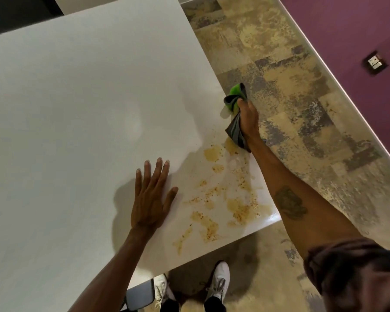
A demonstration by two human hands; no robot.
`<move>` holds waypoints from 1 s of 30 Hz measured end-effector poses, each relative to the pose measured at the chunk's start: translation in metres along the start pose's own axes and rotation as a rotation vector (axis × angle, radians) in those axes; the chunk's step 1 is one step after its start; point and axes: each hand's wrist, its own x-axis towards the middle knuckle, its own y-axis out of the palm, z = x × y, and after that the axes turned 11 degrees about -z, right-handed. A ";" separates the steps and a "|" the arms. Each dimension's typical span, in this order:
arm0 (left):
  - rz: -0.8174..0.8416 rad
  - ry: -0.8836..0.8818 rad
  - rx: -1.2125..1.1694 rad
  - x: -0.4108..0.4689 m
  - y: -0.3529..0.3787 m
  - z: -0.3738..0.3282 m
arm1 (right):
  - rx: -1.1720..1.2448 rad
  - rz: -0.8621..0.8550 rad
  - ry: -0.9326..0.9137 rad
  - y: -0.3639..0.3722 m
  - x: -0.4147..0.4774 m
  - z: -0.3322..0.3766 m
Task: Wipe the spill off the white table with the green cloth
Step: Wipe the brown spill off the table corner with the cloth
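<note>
The broad white glossy bench (pixel 65 97) fills the left and centre of the frame. Its lower-right corner carries the yellow-brown speckled spill (pixel 221 199), scattered in patches that reach close to both edges. The left hand (pixel 152 194) lies flat and open on the bench just left of the spill, holding nothing. The right hand (pixel 248 118) is closed around the bunched green-and-grey cloth (pixel 234 104), at the right edge just above the spill. A sweep toward either edge would likely push liquid onto the mottled tile floor (pixel 302 109). The cloth is bunched small, so it may smear rather than soak.
</note>
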 end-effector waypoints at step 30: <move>-0.038 -0.029 -0.109 -0.005 -0.005 -0.007 | -0.002 -0.021 -0.009 -0.101 -0.088 -0.074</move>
